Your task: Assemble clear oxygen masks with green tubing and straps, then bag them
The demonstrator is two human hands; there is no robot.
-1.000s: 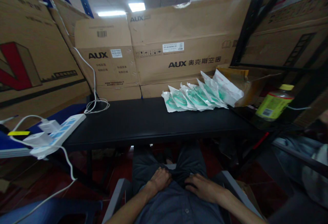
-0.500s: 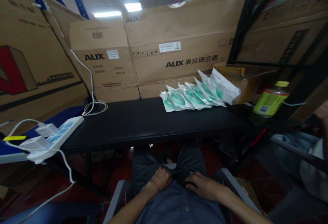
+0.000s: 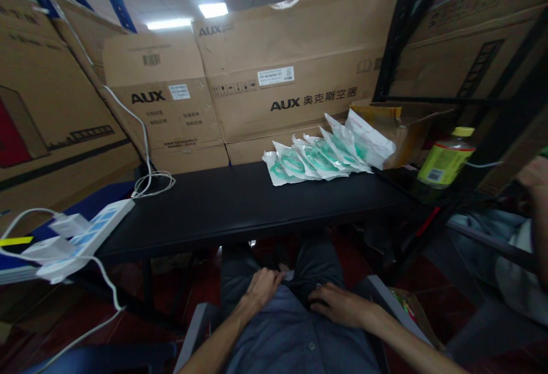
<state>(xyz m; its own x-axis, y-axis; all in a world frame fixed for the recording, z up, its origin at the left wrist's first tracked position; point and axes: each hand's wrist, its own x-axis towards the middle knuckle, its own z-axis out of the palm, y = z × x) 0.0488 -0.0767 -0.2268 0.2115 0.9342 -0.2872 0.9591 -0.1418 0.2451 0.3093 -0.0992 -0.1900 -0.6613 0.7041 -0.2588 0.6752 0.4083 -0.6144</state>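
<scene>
My left hand point(image 3: 263, 285) is closed at the lower edge of the blue-grey shirt point(image 3: 295, 328), its fingers pinched together on the hem. On the dark trousers point(image 3: 321, 260) at my lap rests my right hand point(image 3: 338, 304), fingers loosely bent and a little apart, with nothing visible in it. Both hands are below the front edge of the black table point(image 3: 214, 202). Farther off on that table lies an overlapping row of several white-and-clear packets point(image 3: 317, 157) with green coiled tubing inside. Neither hand touches them.
A white power strip point(image 3: 92, 237) with plugs and a loose cable point(image 3: 148, 183) lies at the left. Large cardboard boxes point(image 3: 299, 48) wall the back. To the right stand an opened carton point(image 3: 400, 134) and a yellow-capped bottle point(image 3: 447, 163). Another person's arm point(image 3: 535, 191) shows at the right edge.
My left hand has risen slightly from my lap, its fingers now at the shirt hem. My right hand has stayed nearly in place. The view has shifted slightly; the packets lie as before.
</scene>
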